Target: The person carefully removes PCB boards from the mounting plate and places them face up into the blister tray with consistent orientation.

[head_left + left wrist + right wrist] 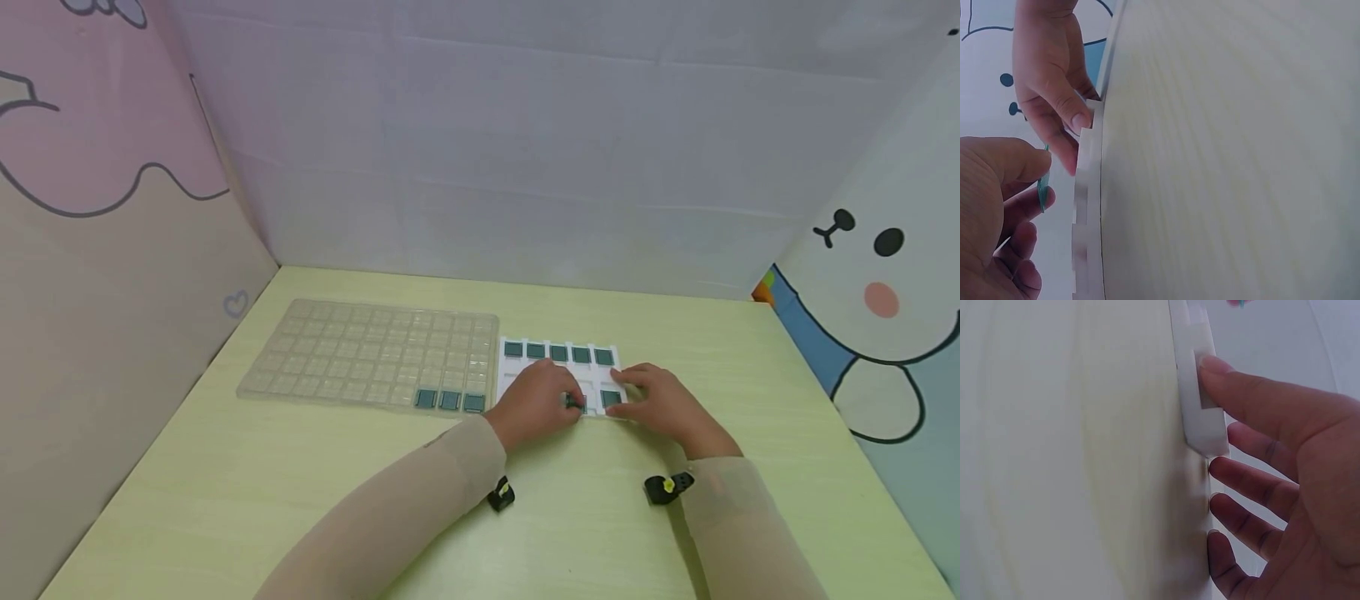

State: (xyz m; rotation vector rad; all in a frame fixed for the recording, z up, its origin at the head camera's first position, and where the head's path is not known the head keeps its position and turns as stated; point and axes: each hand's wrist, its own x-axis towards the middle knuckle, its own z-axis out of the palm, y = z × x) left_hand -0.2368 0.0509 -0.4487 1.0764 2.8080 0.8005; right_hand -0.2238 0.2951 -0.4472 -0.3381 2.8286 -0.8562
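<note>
My left hand pinches a small square green chip between thumb and forefinger, close over the front row of a white tray. The chip stands on edge in the left wrist view. At the tray's right end is my right hand. Its thumb presses into a notch in the tray's side, the forefinger lies at the end, and the other fingers spread beside it. Green chips fill the back row, and another chip sits in the front right pocket. My left hand hides part of the front row.
Left of the white tray lies a clear plastic tray with many square pockets. Three green chips sit in its front right pockets. Both trays rest on a pale wooden table with printed walls at its sides.
</note>
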